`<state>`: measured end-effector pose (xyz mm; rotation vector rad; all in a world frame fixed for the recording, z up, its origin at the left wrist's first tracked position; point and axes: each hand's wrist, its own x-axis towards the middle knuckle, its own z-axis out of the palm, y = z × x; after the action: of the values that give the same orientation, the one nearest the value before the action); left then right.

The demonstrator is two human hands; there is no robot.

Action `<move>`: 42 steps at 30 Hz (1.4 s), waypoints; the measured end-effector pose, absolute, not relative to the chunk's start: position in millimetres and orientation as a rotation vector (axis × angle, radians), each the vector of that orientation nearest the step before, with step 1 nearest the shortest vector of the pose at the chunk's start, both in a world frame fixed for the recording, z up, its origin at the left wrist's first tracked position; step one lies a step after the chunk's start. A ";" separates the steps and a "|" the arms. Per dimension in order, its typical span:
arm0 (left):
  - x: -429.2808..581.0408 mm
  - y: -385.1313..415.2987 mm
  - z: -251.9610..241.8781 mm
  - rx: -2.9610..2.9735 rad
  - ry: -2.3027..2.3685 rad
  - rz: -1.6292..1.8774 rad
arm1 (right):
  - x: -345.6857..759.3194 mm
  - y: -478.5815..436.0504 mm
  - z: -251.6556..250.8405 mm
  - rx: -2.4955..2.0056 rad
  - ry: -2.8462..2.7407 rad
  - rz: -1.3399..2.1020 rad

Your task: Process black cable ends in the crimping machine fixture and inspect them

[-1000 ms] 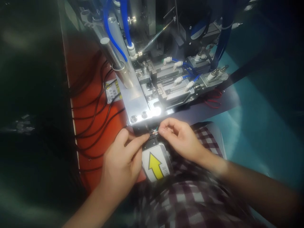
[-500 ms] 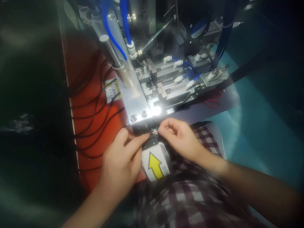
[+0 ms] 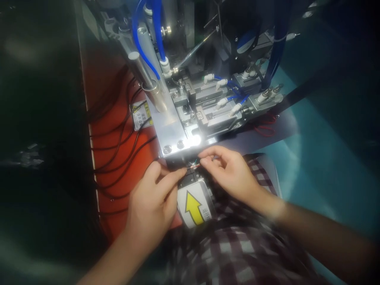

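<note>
The fingertips of the right hand (image 3: 230, 168) had just come slightly apart: half a second earlier thumb and forefinger met at the near end of the part (image 3: 195, 166), and now a small gap showed between them, baring more of the part's reddish right end. That looked like a let-go, leaving the part to its seat and the other hand, though whether the thumb brushed it could not be told.

The left hand (image 3: 154, 198) had kept its place, a fingertip at the part's left end; whether it pinched or only steadied it, the view did not show.

The part lay just outside the front edge of the metal plate (image 3: 169, 128), near that edge's right corner, and beyond the far edge of the arrow label (image 3: 194, 206). Farther out, cylinders (image 3: 219, 114) ran from the plate's right edge, blue hoses (image 3: 159, 31) rose at its far end, and black cables (image 3: 118, 146) crossed the red base (image 3: 114, 158) toward its left edge.
</note>
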<state>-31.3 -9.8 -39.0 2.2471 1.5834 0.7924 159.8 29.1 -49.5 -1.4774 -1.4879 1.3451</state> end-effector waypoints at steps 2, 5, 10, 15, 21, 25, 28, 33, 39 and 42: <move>-31.8 -10.0 -38.8 2.243 1.585 0.789 | 158.4 26.2 -51.1 -1.434 -1.505 1.279; -32.4 -10.1 -38.3 2.240 1.581 0.776 | 156.6 24.7 -50.7 -1.388 -1.527 1.207; -32.1 -10.0 -38.8 2.237 1.591 0.774 | 157.3 22.2 -51.4 -1.383 -1.517 1.197; -31.3 -9.7 -38.3 2.252 1.588 0.783 | 157.0 21.2 -53.2 -1.412 -1.443 1.276; -31.9 -10.5 -39.1 2.248 1.582 0.794 | 155.7 27.7 -55.4 -1.389 -1.430 1.409; -31.5 -10.2 -39.3 2.251 1.580 0.795 | 156.7 27.8 -58.6 -1.377 -1.444 1.445; -31.1 -9.9 -39.0 2.250 1.587 0.792 | 157.4 26.9 -59.9 -1.378 -1.452 1.435; -31.5 -10.3 -39.4 2.254 1.587 0.796 | 156.8 26.9 -61.8 -1.384 -1.470 1.417; -30.1 -8.9 -36.9 2.277 1.588 0.787 | 154.4 26.5 -58.3 -1.410 -1.566 1.332; -29.5 -8.5 -36.1 2.287 1.588 0.784 | 153.6 27.1 -52.6 -1.454 -1.625 1.267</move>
<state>-29.5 -8.5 -36.1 2.2873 1.5882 0.7842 153.6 27.1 -52.6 -1.4543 -1.6248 1.2669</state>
